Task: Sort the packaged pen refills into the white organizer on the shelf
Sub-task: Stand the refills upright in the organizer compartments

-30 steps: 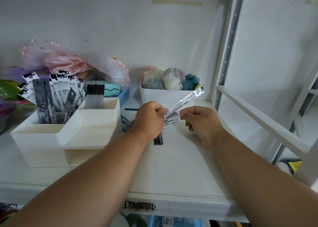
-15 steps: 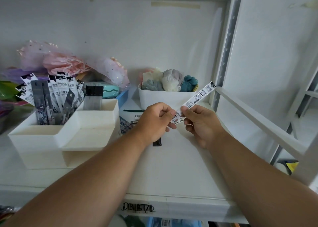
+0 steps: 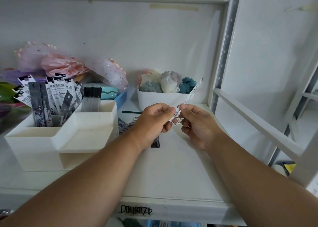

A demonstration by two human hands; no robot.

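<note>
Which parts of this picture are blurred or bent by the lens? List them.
Head view: the refill packet pinched between the left hand and right hand is motion-smeared, its print unreadable; the shelf upright and rail bow from wide-angle distortion; light is soft and even, with no glare.

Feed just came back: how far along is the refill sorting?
Done: several refill packs stand upright in the white organizer's back compartments. In hand: the left hand and right hand both pinch one white pack. Left: that pack, plus loose packs on the shelf beside the organizer and a dark one under the left wrist.
</note>
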